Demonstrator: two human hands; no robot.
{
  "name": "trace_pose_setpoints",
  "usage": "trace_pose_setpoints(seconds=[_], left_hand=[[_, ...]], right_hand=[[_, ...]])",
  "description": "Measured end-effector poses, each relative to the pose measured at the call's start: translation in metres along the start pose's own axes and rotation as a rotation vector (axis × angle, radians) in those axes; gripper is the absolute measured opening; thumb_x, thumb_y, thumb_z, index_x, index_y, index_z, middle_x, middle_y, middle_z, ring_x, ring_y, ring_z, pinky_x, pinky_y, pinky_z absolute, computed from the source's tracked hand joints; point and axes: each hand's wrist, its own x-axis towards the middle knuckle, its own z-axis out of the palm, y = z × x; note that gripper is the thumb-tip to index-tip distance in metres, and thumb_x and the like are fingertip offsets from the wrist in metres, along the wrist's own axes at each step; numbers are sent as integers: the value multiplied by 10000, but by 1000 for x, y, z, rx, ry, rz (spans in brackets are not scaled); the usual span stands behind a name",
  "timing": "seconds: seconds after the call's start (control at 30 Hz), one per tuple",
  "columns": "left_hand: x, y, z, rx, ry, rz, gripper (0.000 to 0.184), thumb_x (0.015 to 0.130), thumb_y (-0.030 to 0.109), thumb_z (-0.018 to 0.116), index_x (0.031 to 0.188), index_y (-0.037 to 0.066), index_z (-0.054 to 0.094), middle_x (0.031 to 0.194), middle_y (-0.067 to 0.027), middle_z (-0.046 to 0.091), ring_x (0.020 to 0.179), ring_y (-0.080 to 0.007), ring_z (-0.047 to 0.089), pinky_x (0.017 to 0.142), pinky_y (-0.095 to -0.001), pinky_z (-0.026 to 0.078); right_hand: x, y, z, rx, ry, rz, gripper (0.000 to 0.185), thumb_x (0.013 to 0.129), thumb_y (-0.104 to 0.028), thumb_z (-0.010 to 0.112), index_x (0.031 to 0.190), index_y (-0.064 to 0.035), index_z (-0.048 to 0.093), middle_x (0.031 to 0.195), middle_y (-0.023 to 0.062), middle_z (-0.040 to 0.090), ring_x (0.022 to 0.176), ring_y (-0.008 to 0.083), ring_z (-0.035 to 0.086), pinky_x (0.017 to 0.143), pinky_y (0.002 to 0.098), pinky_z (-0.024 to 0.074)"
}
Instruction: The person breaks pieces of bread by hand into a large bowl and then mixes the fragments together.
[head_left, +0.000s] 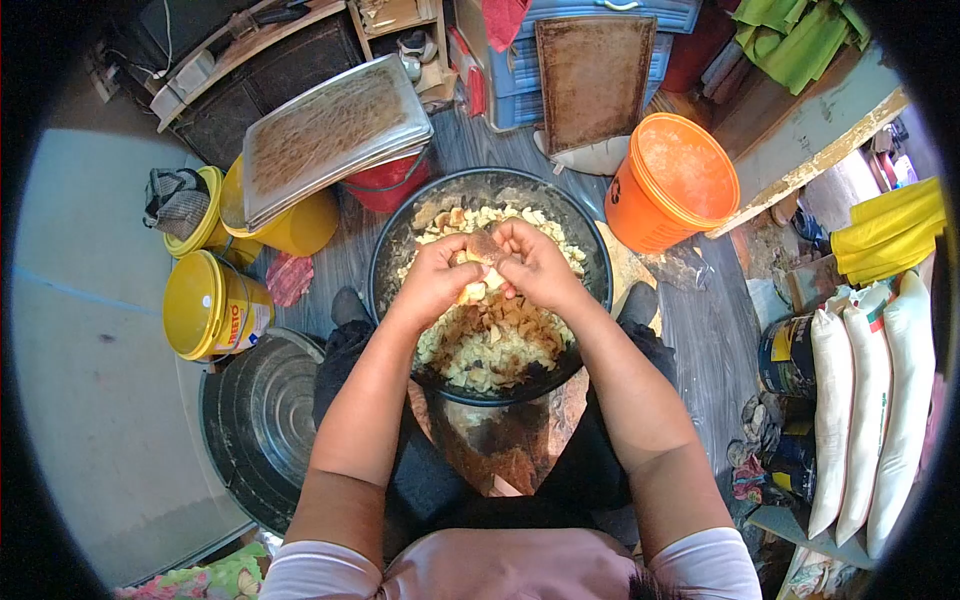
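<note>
A piece of bread-like food point(484, 248), brown-crusted with a pale inside, is between the two hands, just above the middle of a black basin. The left hand point(443, 274) pinches its near left side, fingers curled and thumb pressed in; the right hand point(537, 263) grips the other side with thumb and fingers closed on it, so the hands nearly meet.

Under both hands, the basin point(500, 401) holds a heap of pale torn pieces point(490, 352) mixed with browner bits.

Beyond the right hand and to its right stands an orange bucket point(648, 205); a dark mark shows on its side, too cut off to read. Past the left hand is a red bucket point(388, 187), partly under a stack of stained metal trays point(335, 125). Farther left of the left hand, a lidded yellow bucket point(208, 310) carries red lettering that seems to read "FREETO"; its smaller print is illegible. Nearer the body on that side lies a large black round tub point(262, 420).

Straight ahead of the hands, a brown-stained tray point(595, 75) leans upright against blue drawers point(515, 105). Far right of the right hand are long white sacks point(875, 400); one bears green and red print, unreadable here.
</note>
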Motion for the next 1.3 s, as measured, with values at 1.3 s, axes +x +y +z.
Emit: trace_pose_setpoints(seconds=[1.3], left_hand=[[6,2,7,-134,359,175,192,730,-5,573,918,-6,533,839,-58,595,731,-113,573,643,-241,475]], right_hand=[[5,-10,21,302,125,-11,188,816,3,548,1003,-11,532,925,45,523,711,114,546,603,235,499]])
